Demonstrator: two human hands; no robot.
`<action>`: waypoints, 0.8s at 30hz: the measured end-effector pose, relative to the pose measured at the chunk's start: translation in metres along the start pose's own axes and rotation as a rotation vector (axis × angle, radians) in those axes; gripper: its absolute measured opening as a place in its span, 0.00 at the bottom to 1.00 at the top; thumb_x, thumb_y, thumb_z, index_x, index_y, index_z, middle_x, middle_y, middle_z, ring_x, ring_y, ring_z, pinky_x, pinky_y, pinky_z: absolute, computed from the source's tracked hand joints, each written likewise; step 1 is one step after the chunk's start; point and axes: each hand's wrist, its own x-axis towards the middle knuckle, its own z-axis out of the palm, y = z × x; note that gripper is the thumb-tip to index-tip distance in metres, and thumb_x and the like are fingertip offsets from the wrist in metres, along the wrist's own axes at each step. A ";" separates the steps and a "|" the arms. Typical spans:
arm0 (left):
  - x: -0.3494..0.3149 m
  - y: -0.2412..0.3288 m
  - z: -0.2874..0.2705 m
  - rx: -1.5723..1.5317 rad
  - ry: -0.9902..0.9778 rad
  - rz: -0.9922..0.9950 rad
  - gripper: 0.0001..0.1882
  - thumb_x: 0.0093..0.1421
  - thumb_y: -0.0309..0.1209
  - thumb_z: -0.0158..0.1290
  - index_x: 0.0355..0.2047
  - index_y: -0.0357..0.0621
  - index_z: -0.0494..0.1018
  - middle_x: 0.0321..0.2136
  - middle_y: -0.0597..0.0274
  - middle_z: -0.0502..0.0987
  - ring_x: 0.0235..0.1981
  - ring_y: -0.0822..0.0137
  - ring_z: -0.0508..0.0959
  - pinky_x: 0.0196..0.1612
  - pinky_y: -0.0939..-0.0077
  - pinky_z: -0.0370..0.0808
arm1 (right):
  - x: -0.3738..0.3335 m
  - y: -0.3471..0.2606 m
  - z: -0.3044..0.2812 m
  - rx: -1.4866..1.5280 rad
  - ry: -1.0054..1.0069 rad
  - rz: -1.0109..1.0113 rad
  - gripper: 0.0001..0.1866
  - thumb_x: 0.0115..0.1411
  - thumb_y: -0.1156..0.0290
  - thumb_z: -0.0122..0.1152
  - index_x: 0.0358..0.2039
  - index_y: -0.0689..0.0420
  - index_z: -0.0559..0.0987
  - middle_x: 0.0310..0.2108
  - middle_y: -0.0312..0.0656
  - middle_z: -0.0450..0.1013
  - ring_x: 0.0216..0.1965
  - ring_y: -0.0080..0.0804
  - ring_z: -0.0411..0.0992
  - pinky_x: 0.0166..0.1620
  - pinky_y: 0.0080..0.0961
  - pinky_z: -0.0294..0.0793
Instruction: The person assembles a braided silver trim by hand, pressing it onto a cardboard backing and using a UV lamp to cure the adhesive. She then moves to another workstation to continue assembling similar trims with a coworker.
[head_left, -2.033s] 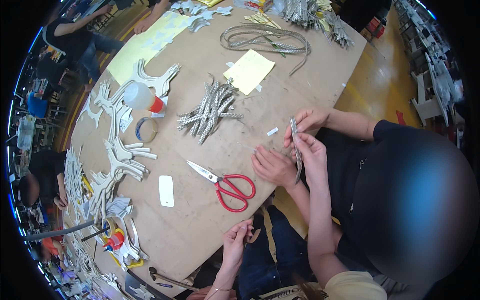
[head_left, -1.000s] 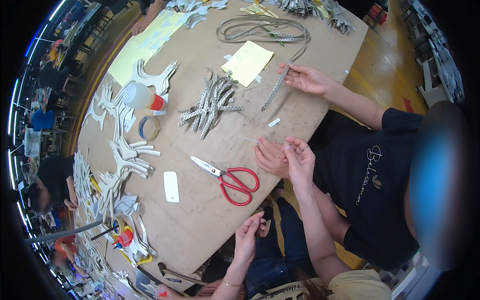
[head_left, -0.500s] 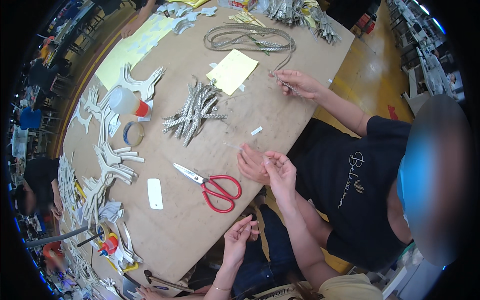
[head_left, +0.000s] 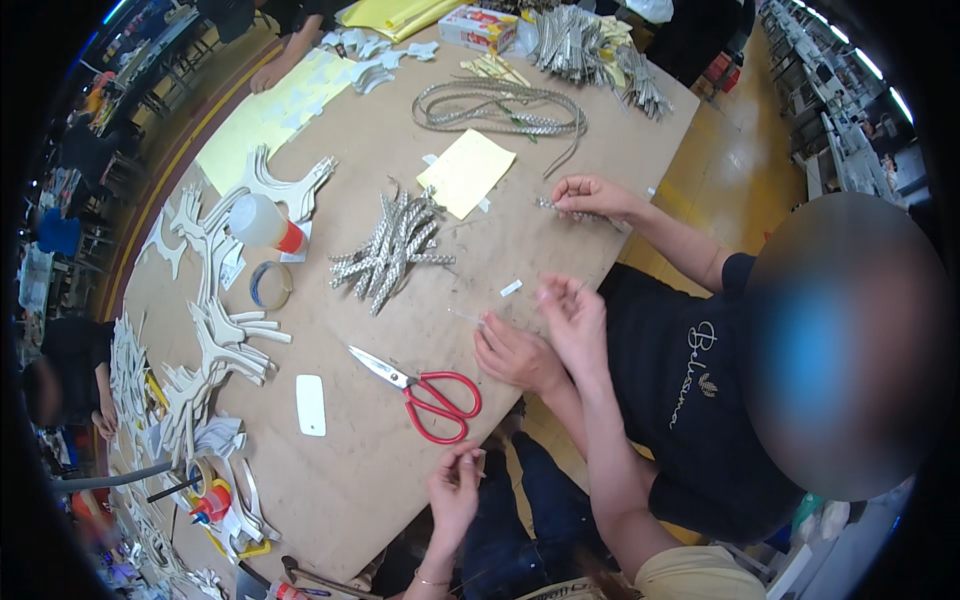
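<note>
My left hand (head_left: 455, 495) is over the near table edge, thumb and fingers pinched together; whatever is between them is too small to name. My right hand (head_left: 575, 320) is raised, fingers loosely bent and apart, above a co-worker's forearm, and nothing shows in it. Red-handled scissors (head_left: 440, 405) lie on the table between my hands, blades pointing to the far left. The co-worker's one hand (head_left: 515, 355) rests on the table by a thin clear strip (head_left: 465, 316). Their other hand (head_left: 595, 197) holds a short grey braided strip (head_left: 545, 203).
A pile of braided strips (head_left: 390, 250) lies mid-table beside a yellow sheet (head_left: 468, 172) and a coiled braided cord (head_left: 500, 105). On the left are a bottle (head_left: 262, 222), a tape roll (head_left: 270, 286), a white plate (head_left: 311, 405) and stacked white cut pieces (head_left: 225, 335).
My right hand has risen away from the co-worker's hand on the table. My left hand has shifted slightly left. The co-worker's braided piece now looks separate from the coiled cord.
</note>
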 end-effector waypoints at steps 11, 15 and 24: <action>-0.005 -0.019 -0.015 -0.110 -0.010 -0.042 0.11 0.67 0.24 0.46 0.46 0.32 0.74 0.34 0.60 0.79 0.31 0.77 0.75 0.34 0.83 0.74 | -0.029 -0.035 0.023 0.174 -0.188 -0.057 0.09 0.65 0.73 0.56 0.42 0.65 0.75 0.31 0.35 0.75 0.31 0.16 0.72 0.35 0.13 0.71; -0.039 -0.033 0.007 0.134 -0.283 -0.088 0.13 0.67 0.23 0.45 0.47 0.33 0.74 0.35 0.59 0.80 0.28 0.76 0.76 0.34 0.81 0.76 | -0.123 0.001 0.012 0.225 -0.230 0.286 0.07 0.66 0.73 0.55 0.40 0.64 0.75 0.33 0.36 0.75 0.34 0.16 0.73 0.35 0.12 0.71; -0.116 -0.067 0.079 0.870 -0.654 0.076 0.15 0.60 0.33 0.47 0.46 0.43 0.71 0.39 0.46 0.78 0.41 0.45 0.78 0.43 0.55 0.76 | -0.258 0.033 -0.145 -0.079 -0.677 0.346 0.13 0.64 0.65 0.59 0.43 0.61 0.79 0.29 0.32 0.77 0.30 0.13 0.72 0.36 0.15 0.72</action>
